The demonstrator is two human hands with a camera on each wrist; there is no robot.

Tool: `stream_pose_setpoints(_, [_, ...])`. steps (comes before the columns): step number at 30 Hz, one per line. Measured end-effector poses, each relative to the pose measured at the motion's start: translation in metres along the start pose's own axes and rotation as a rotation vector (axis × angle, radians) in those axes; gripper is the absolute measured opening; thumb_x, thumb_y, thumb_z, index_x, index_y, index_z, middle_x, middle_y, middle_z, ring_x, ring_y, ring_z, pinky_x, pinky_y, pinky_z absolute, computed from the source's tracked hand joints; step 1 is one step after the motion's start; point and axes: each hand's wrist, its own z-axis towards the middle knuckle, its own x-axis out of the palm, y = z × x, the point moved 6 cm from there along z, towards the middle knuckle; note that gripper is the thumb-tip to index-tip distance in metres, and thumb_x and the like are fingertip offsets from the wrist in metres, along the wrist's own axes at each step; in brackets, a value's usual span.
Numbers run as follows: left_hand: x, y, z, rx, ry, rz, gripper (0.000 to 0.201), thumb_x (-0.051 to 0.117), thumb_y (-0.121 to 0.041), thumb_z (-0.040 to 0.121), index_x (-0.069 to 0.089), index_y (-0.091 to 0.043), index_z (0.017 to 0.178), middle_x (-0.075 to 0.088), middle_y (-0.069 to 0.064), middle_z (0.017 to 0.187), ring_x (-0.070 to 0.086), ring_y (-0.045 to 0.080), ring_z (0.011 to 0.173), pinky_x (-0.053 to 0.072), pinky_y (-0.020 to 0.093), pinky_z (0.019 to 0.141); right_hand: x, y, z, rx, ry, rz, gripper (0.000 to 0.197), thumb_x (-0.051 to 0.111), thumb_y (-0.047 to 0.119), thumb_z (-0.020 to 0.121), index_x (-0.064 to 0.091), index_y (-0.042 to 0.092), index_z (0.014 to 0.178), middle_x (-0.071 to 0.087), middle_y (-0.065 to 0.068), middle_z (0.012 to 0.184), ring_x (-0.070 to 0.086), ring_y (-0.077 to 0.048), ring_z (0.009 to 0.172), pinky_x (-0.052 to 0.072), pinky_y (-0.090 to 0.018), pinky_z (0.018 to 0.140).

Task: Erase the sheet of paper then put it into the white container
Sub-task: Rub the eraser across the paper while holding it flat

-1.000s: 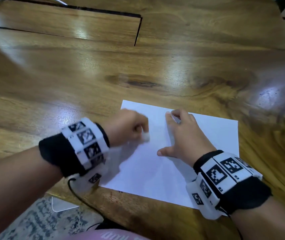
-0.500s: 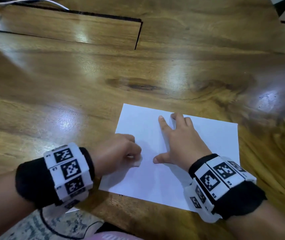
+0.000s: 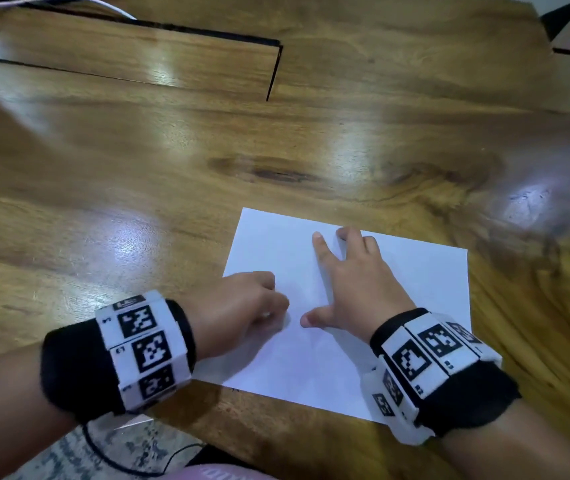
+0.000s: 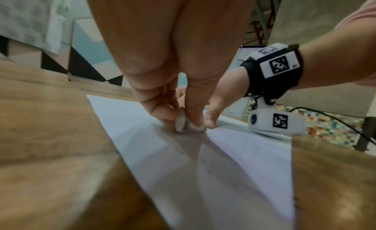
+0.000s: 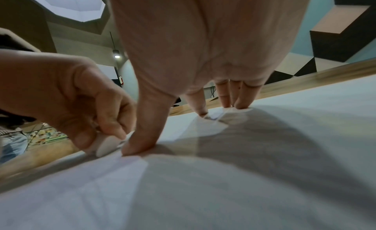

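Your left hand (image 3: 242,310) pinches a small white eraser (image 4: 181,121) between thumb and fingers, its tip pressed on the sheet of paper (image 3: 398,299) near its left edge. Your right hand (image 3: 353,289) lies flat with fingers spread, pinning the sheet to the wooden worktop (image 3: 138,188).

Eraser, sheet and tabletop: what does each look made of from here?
Eraser in the left hand: likely soft matte rubber or vinyl, white with rounded edges. Sheet under the right hand: thin matte white paper, lying flat and creasing at the fingertips. Tabletop: wood or wood-look laminate, glossy, showing grain and bright glare.
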Motion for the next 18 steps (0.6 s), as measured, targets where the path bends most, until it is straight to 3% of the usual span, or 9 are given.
stream_pose_setpoints(3, [0.000,0.001,0.004,0.008,0.023,0.006,0.009,0.060,-0.016,0.080,0.059,-0.017,0.071,0.050,0.002,0.078,0.051,0.019,0.066,0.048,0.036,0.063,-0.002,-0.003,-0.003,-0.021,0.024,0.049,0.120,0.075,0.058,0.066,-0.002,0.023,0.151,0.000,-0.006,0.152,0.009,-0.024,0.137,0.019,-0.028,0.112])
stream_pose_setpoints(5, [-0.001,-0.001,0.005,-0.006,0.025,0.001,0.011,0.061,-0.018,0.080,0.059,-0.017,0.069,0.050,0.000,0.076,0.050,0.018,0.065,0.045,0.030,0.062,-0.003,-0.010,-0.007,-0.031,0.047,0.103,0.122,0.079,0.050,0.065,-0.001,0.020,0.152,-0.005,-0.001,0.154,0.003,-0.019,0.142,0.014,-0.023,0.113])
stream_pose_setpoints(8, [-0.013,0.003,0.015,-0.118,0.060,-0.032,0.005,0.065,-0.020,0.076,0.069,-0.019,0.080,0.065,0.001,0.079,0.057,0.017,0.072,0.039,0.021,0.061,-0.003,-0.014,-0.009,-0.032,0.049,0.138,0.124,0.082,0.045,0.065,-0.001,0.014,0.152,-0.007,0.002,0.157,-0.001,-0.014,0.144,0.008,-0.019,0.113])
stream_pose_setpoints(10, [-0.033,0.007,0.036,-0.165,-0.024,-0.018,0.013,0.066,-0.017,0.074,0.070,-0.019,0.086,0.068,0.001,0.078,0.058,0.017,0.073,0.034,0.017,0.054,-0.003,-0.012,-0.008,-0.031,0.042,0.123,0.124,0.081,0.046,0.065,-0.001,0.012,0.152,-0.007,0.000,0.157,0.000,-0.016,0.144,0.007,-0.020,0.114])
stream_pose_setpoints(13, [-0.055,0.008,0.077,-0.182,-0.174,-0.004,0.015,0.067,-0.018,0.075,0.068,-0.010,0.088,0.062,0.005,0.074,0.052,0.019,0.071,0.031,0.023,0.053,-0.003,-0.010,-0.007,-0.025,0.031,0.123,0.125,0.082,0.047,0.064,0.000,0.011,0.152,-0.004,0.000,0.156,0.003,-0.017,0.143,0.009,-0.020,0.113])
stream_pose_setpoints(16, [-0.049,0.003,0.088,-0.174,-0.203,0.011,0.010,0.061,-0.014,0.077,0.063,-0.007,0.084,0.053,0.004,0.078,0.056,0.028,0.083,0.039,0.029,0.068,-0.003,-0.010,-0.008,-0.024,0.026,0.133,0.125,0.083,0.046,0.063,0.000,0.011,0.152,-0.003,-0.001,0.155,0.003,-0.017,0.142,0.009,-0.020,0.113])
stream_pose_setpoints(18, [-0.032,-0.005,0.065,-0.110,-0.164,-0.010,0.009,0.056,-0.014,0.079,0.061,-0.007,0.080,0.049,0.005,0.079,0.054,0.029,0.080,0.035,0.029,0.065,-0.003,-0.010,-0.008,-0.028,0.026,0.138,0.125,0.083,0.045,0.064,0.001,0.010,0.152,-0.004,-0.001,0.156,0.003,-0.017,0.143,0.009,-0.020,0.114])
